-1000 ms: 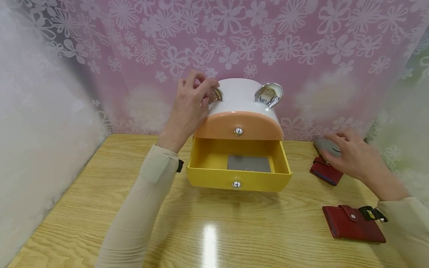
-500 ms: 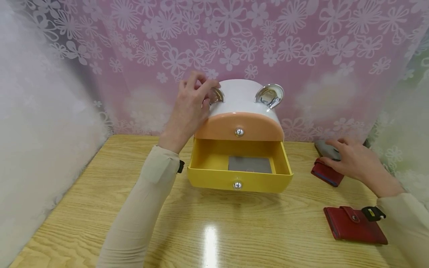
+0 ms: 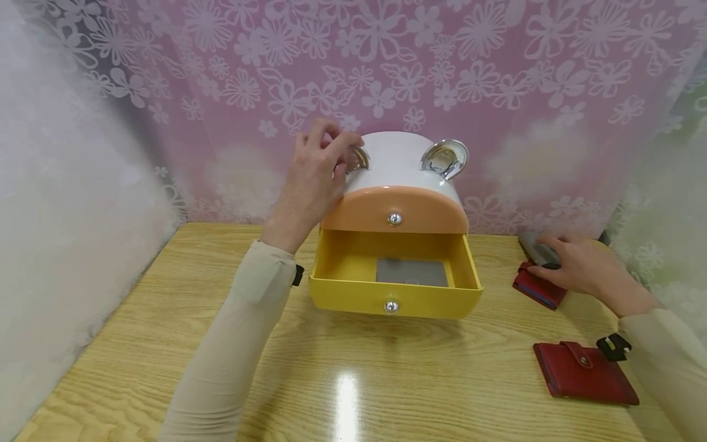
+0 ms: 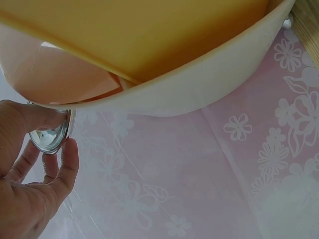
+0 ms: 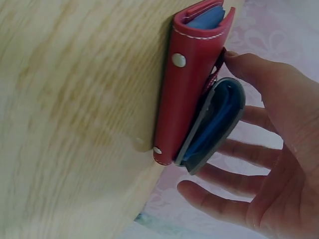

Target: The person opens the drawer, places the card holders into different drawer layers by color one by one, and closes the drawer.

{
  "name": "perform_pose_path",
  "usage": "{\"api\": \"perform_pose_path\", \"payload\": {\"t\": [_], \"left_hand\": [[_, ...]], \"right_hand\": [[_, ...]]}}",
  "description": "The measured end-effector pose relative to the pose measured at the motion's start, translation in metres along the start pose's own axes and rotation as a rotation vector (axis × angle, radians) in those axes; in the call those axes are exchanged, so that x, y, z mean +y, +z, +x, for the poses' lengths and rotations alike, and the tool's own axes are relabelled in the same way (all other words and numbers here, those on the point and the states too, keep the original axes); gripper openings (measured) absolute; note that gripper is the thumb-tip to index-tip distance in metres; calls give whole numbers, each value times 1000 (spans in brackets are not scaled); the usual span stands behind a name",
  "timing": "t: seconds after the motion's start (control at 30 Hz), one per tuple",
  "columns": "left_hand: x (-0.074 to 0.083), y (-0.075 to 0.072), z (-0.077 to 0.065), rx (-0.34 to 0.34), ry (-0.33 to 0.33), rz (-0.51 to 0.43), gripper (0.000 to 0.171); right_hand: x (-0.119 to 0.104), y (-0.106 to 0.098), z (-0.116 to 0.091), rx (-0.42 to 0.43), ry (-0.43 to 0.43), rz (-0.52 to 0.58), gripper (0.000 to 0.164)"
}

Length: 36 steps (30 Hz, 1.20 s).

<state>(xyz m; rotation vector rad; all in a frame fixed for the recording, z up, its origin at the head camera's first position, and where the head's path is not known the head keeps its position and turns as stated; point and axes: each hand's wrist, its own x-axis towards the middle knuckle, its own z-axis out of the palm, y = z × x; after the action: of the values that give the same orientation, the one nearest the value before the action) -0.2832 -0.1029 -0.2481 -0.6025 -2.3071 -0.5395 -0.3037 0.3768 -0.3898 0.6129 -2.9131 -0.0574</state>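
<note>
A white storage box (image 3: 394,153) with silver ears stands near the back of the table. Its orange upper drawer (image 3: 353,209) is closed, while the yellow lower drawer (image 3: 342,298) is pulled out. My left hand (image 3: 315,166) pinches the left silver ear (image 4: 50,138) between thumb and fingers. At the far right, my right hand (image 3: 585,267) is over a grey wallet (image 3: 531,245) and a small red wallet (image 3: 538,287). In the right wrist view, the thumb is right at the red wallet's edge and the spread fingers lie behind the grey wallet (image 5: 217,124).
A larger red wallet (image 3: 574,380) with a snap strap lies at the right front, close to the right sleeve. A flat grey rectangle (image 3: 411,272) shows on the yellow drawer's floor. A pink flowered curtain (image 3: 276,73) hangs directly behind the table (image 3: 221,344).
My right hand has lowered and come closer onto the grey and small red wallets. My left hand stays on the silver ear, and the drawers have not moved.
</note>
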Motion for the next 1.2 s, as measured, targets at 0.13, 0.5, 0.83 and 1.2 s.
{"api": "perform_pose_path", "payload": {"t": [0.13,0.5,0.83,1.2], "left_hand": [[0,1,0,1,-1,2,30],[1,0,0,-1,-5,-2,31],[1,1,1,-7,-6,3,29],[1,0,0,-14,-14,-13,32]], "right_hand": [[2,2,1,-62,10,25,67],[8,6,-1,-21,-83,88,47],[8,8,-8,4,-73,185,37],[9,5,-10,48,-27,145,31]]}}
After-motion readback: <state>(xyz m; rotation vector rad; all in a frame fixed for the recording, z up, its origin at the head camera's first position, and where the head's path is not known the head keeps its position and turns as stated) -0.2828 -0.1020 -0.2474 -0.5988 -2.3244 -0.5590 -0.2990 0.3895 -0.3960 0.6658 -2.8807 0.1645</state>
